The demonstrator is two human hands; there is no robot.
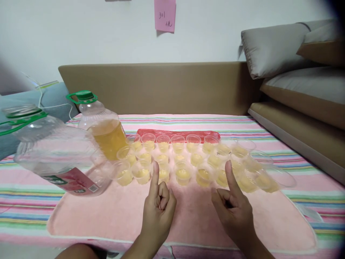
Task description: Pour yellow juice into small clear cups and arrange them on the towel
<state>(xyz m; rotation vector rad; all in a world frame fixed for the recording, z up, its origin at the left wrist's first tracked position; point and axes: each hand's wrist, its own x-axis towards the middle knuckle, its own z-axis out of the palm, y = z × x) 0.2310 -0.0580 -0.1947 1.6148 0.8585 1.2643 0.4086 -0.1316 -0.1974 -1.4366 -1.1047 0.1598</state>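
Two bare hands faced rows of clear plastic cups [182,174], each in the near row holding some yellow liquid, on a pink mat [188,219] laid over a striped cloth [24,216]. Each grip held nothing: the left hand [159,216] and the right hand [238,212] both had a single finger raised, with the others curled in. The cups lay straight ahead, beyond both hands, in three rows whose long axis ran from left to right. The left hand stood before the left half of the near row, the right before the crowded right end, where rims overlapped (whether either fingertip touched a cup could not be told from this angle). The left hand was the nearer to two large bottles: a see-through one [59,144] in front, apparently empty, and a green-capped one [106,136] behind, partly filled with yellow liquid. A strip of red plastic [178,132] stretched behind the far row, parallel to it, before a brown panel [161,88].
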